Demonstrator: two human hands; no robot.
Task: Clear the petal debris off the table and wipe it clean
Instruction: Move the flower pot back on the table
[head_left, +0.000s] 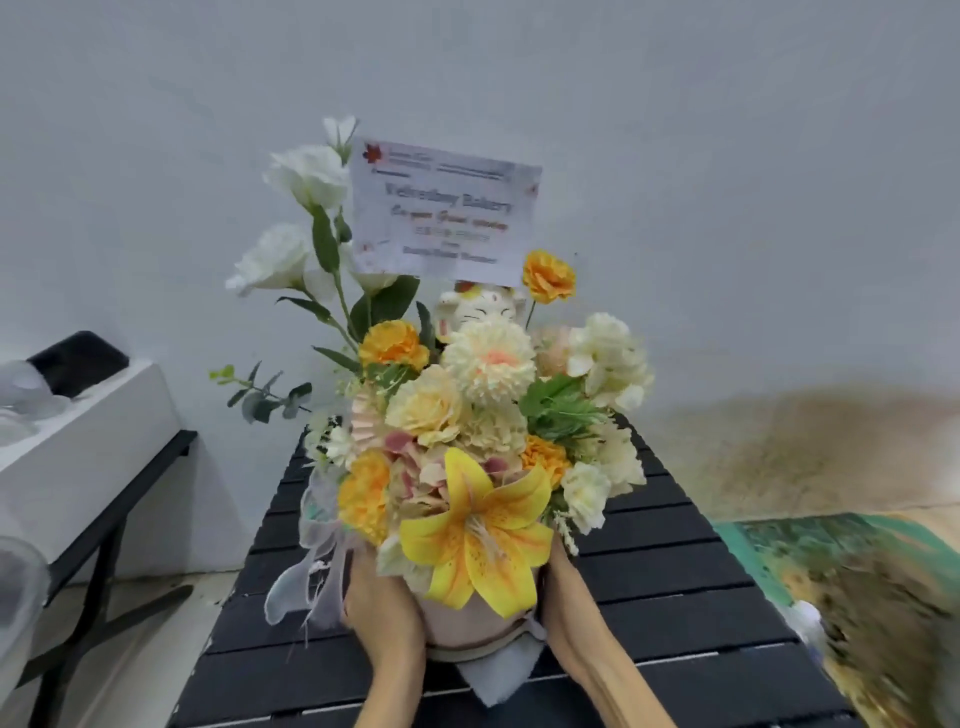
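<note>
A flower arrangement (467, 415) of white, cream, orange and yellow blooms fills a round pale pink box (470, 621), with a printed card and a small cat figurine at the top. My left hand (384, 618) grips the box's left side and my right hand (563, 608) grips its right side, holding it over the black slatted table (675, 597). A white cloth (493, 675) lies on the table beneath the box. I see no petal debris on the visible slats; the bouquet hides the table's middle.
To the left stands a second black-framed table with a white foam box (78, 447) and clear plastic on it. A white wall is behind. A green and yellow patterned mat (857, 597) lies on the floor to the right.
</note>
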